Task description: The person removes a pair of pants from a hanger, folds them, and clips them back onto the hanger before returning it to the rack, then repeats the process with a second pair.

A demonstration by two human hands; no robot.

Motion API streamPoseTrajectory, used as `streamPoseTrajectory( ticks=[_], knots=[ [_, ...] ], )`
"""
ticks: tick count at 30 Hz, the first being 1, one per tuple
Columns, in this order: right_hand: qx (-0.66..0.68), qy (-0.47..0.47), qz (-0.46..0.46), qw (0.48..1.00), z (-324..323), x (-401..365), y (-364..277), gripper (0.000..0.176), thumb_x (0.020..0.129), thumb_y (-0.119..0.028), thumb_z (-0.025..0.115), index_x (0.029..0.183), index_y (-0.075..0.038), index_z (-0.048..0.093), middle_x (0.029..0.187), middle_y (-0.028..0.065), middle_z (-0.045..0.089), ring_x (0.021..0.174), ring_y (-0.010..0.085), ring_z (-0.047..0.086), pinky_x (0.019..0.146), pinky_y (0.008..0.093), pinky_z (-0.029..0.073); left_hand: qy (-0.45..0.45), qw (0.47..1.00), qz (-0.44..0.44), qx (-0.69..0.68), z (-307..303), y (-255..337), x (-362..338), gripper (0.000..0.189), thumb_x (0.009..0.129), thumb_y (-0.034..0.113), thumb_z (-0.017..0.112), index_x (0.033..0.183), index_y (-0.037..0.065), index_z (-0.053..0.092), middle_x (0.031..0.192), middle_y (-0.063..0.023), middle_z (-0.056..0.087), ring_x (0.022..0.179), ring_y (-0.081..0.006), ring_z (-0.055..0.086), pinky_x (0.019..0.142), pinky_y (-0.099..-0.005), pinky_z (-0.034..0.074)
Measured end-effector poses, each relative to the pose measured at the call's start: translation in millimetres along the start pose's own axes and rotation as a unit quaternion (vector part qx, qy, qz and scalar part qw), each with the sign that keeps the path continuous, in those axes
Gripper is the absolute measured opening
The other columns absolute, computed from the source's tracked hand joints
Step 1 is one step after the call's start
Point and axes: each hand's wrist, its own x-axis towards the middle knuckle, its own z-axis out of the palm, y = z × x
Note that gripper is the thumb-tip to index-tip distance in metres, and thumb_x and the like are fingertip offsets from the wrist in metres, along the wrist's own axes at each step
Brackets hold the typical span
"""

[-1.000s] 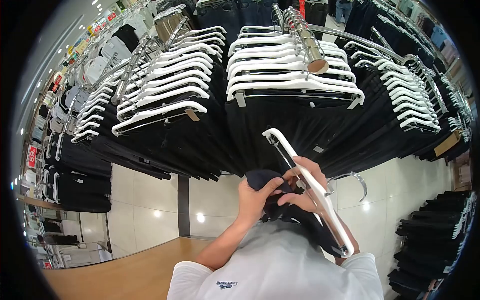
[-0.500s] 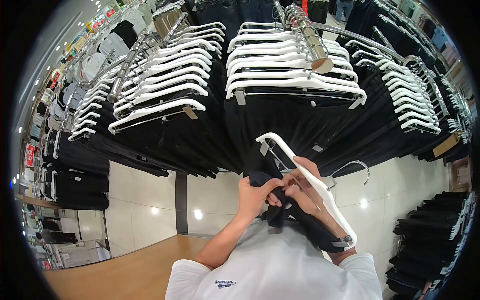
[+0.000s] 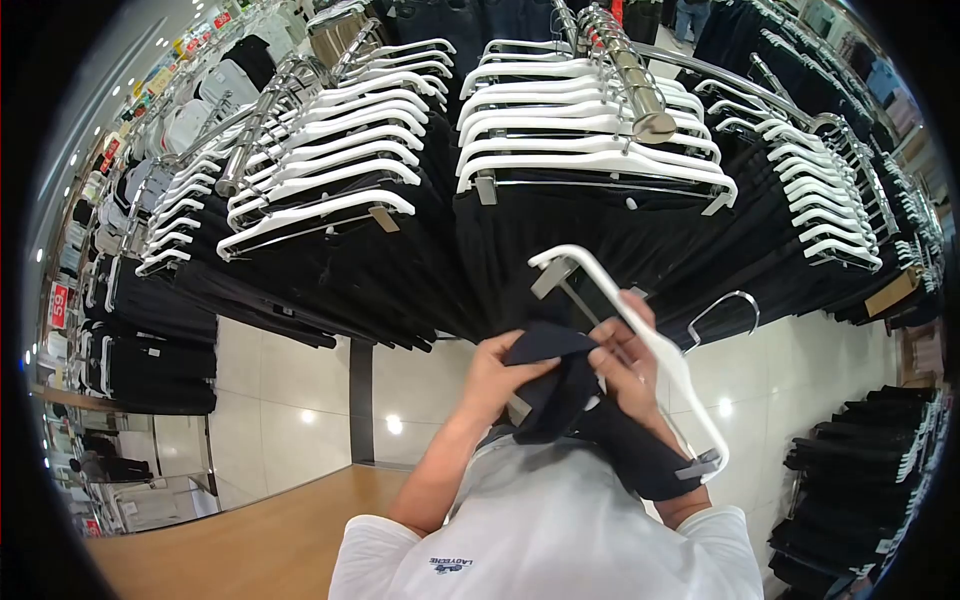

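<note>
Black trousers (image 3: 555,392) are bunched in front of my chest, their lower part hidden. My left hand (image 3: 493,378) is closed on the folded edge, thumb on top. My right hand (image 3: 628,362) pinches the cloth from the other side, with some fingers behind a white clip hanger (image 3: 672,362). The hanger slants down to the right over my right forearm, its metal hook (image 3: 722,312) pointing right. Its lower clip (image 3: 700,466) grips one end of the trousers. The upper clip (image 3: 556,278) has no cloth visible in it.
Ahead, a rail (image 3: 640,95) carries several white hangers (image 3: 600,160) with black garments. Another hanger row (image 3: 320,215) stands to the left, and more (image 3: 840,245) to the right. A wooden surface (image 3: 250,525) lies at lower left, above pale floor tiles (image 3: 285,400).
The hanger has shifted slightly right, its upper clip now more in view. My hands have moved a little apart, spreading the trousers' cloth wider between them.
</note>
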Motion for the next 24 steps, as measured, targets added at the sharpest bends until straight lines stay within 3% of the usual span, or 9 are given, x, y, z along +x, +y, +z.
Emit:
streamPoseTrajectory(
  ticks=[3,6,7,13,16,19,22,23,24],
  knots=[
    [0.065,0.010,-0.025,0.998,-16.8,12.6,1.8,0.084,0.090,-0.004,0.072,0.160,-0.015,0.028,0.107,0.0058,0.058,0.091,0.0103,0.056,0.079,0.0237,0.048,-0.099,0.979,0.016,-0.179,-34.4,-4.6,6.2,0.009,0.098,0.014,0.072,0.094,0.008,0.067,0.089,-0.0011,0.070,0.085,-0.0092,0.069,0.071,-0.0228,0.053],
    [0.134,0.004,-0.030,0.991,-32.7,22.3,11.3,0.081,0.097,-0.003,0.064,0.164,-0.018,0.022,0.110,0.0094,0.055,0.089,0.0098,0.057,0.078,0.0245,0.051,0.059,0.929,-0.198,-0.308,-21.5,19.9,-4.4,0.009,0.102,0.016,0.067,0.097,0.008,0.067,0.090,-0.0028,0.071,0.086,-0.0147,0.072,0.075,-0.0262,0.058],
    [0.195,-0.018,-0.033,0.980,-35.5,24.8,12.6,0.080,0.098,-0.003,0.062,0.164,-0.018,0.021,0.109,0.0094,0.055,0.087,0.0094,0.057,0.077,0.0243,0.050,-0.013,0.897,-0.212,-0.389,-40.7,0.9,-0.1,0.014,0.104,0.021,0.062,0.103,0.007,0.065,0.096,-0.0064,0.072,0.090,-0.0190,0.074,0.079,-0.0304,0.061],
    [0.217,0.001,-0.047,0.975,-33.1,29.4,7.1,0.076,0.099,-0.003,0.060,0.164,-0.018,0.023,0.105,0.0098,0.056,0.080,0.0097,0.056,0.074,0.0249,0.049,-0.044,0.893,-0.137,-0.427,-54.6,1.2,-11.5,0.016,0.104,0.021,0.062,0.110,0.006,0.063,0.108,-0.0107,0.071,0.097,-0.0226,0.073,0.082,-0.0318,0.061],
    [0.186,-0.019,-0.071,0.980,-35.5,29.1,5.8,0.071,0.100,-0.004,0.060,0.161,-0.017,0.027,0.103,0.0110,0.056,0.080,0.0117,0.058,0.073,0.0249,0.050,-0.142,0.951,-0.033,-0.273,-43.6,20.4,-21.2,0.012,0.103,0.010,0.062,0.113,0.003,0.064,0.104,-0.0121,0.073,0.096,-0.0237,0.073,0.083,-0.0310,0.059],
    [0.127,-0.050,-0.083,0.987,-33.3,29.5,-8.3,0.064,0.102,-0.011,0.060,0.158,-0.016,0.029,0.103,0.0138,0.057,0.079,0.0157,0.062,0.067,0.0258,0.054,-0.089,0.987,0.029,0.134,-33.6,26.8,-37.5,0.020,0.092,-0.013,0.057,0.106,-0.005,0.069,0.108,-0.0141,0.076,0.095,-0.0230,0.075,0.082,-0.0289,0.058],
    [0.045,-0.137,-0.112,0.983,-32.2,24.4,-40.5,0.059,0.105,-0.025,0.058,0.155,-0.014,0.028,0.102,0.0171,0.058,0.076,0.0211,0.066,0.058,0.0280,0.057,0.113,0.762,0.354,0.530,-50.7,7.3,-24.1,0.028,0.078,-0.021,0.051,0.095,-0.010,0.070,0.113,-0.0227,0.075,0.094,-0.0289,0.075,0.081,-0.0310,0.058],
    [0.005,-0.157,-0.143,0.977,-35.6,27.3,-46.6,0.058,0.106,-0.030,0.055,0.154,-0.014,0.027,0.102,0.0181,0.059,0.075,0.0230,0.067,0.056,0.0289,0.058,0.152,0.813,0.263,0.496,-68.0,-0.7,-24.0,0.027,0.072,-0.018,0.052,0.086,-0.008,0.073,0.119,-0.0246,0.072,0.095,-0.0357,0.074,0.084,-0.0355,0.059],
    [-0.035,-0.177,-0.174,0.968,-37.2,28.9,-53.4,0.058,0.107,-0.036,0.053,0.154,-0.014,0.026,0.101,0.0192,0.059,0.074,0.0249,0.069,0.053,0.0298,0.058,0.183,0.782,0.238,0.547,-96.0,-22.5,-19.3,0.027,0.074,-0.016,0.053,0.089,-0.006,0.074,0.120,-0.0244,0.072,0.095,-0.0363,0.074,0.084,-0.0369,0.059]
  ],
)
